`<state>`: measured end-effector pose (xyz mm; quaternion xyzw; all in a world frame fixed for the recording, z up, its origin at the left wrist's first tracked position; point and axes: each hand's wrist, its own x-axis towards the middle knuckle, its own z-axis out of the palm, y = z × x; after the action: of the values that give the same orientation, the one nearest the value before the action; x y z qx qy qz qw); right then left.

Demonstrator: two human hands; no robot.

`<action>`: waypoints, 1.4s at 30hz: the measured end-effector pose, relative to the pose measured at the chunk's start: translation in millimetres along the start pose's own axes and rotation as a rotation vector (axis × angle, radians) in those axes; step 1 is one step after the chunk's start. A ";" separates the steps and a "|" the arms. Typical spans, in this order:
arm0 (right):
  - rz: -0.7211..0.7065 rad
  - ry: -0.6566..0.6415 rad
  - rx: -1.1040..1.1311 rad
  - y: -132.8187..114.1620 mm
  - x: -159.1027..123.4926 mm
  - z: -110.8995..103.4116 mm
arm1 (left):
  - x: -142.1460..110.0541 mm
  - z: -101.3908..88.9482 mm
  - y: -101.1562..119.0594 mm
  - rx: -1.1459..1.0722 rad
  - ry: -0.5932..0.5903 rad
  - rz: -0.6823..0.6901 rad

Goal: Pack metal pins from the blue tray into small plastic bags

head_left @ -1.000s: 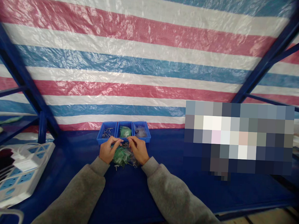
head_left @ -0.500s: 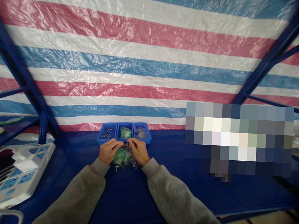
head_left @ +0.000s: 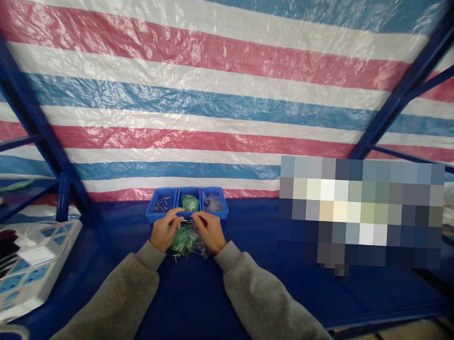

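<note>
My left hand (head_left: 165,230) and my right hand (head_left: 210,232) face each other over a loose pile, their fingertips pinched. Whatever lies between the fingertips is too small to make out, though small silvery pin-like pieces (head_left: 188,222) show in the gap. Below the hands, the pile mixes green plastic bits (head_left: 184,241), clear plastic and thin metal pins. Just behind stand three joined blue bins. Metal pins lie in the left bin (head_left: 153,218), green pieces in the middle bin (head_left: 189,190), and clear, slightly purplish plastic in the right bin (head_left: 225,209).
All this rests on a blue tabletop (head_left: 193,300). A white power strip (head_left: 34,281) with plugs and cables lies at left. Blue frame posts (head_left: 65,161) stand on both sides before a striped plastic sheet (head_left: 222,114). A blurred-out patch covers the right side.
My left fingers have shifted, with the index finger now raised higher and reaching further right. The right hand stays nearly still. The view has moved slightly.
</note>
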<state>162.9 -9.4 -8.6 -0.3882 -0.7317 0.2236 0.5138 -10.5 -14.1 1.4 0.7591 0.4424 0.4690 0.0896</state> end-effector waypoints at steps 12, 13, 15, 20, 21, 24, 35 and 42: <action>-0.061 -0.121 0.016 2.0 -2.4 5.4 | -0.7 0.5 6.6 -0.270 -0.110 -0.156; -0.059 -0.117 0.014 1.4 -2.3 4.9 | -0.7 0.4 6.7 -0.274 -0.114 -0.158; -0.045 -0.110 0.016 -0.2 -1.9 3.8 | -0.5 0.2 6.7 -0.278 -0.123 -0.156; -0.039 -0.146 0.027 -4.4 -1.1 1.5 | -0.8 0.0 6.5 -0.300 -0.159 -0.167; -0.046 -0.149 0.022 -5.0 -1.2 1.1 | -0.8 0.1 6.3 -0.300 -0.167 -0.165; -0.047 -0.110 0.011 -5.8 -1.5 -0.3 | -0.1 0.3 5.1 -0.266 -0.151 -0.131; -0.037 -0.031 0.002 -6.9 -0.2 -2.3 | 1.6 0.7 2.0 -0.047 -0.104 0.048; -0.041 -0.075 0.011 -5.5 -0.7 -2.8 | 2.2 -0.3 1.6 -0.013 -0.072 0.098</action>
<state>163.7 -13.4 -3.9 -0.3617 -0.7570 0.2313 0.4927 -9.5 -13.5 3.9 0.7957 0.3981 0.4481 0.0870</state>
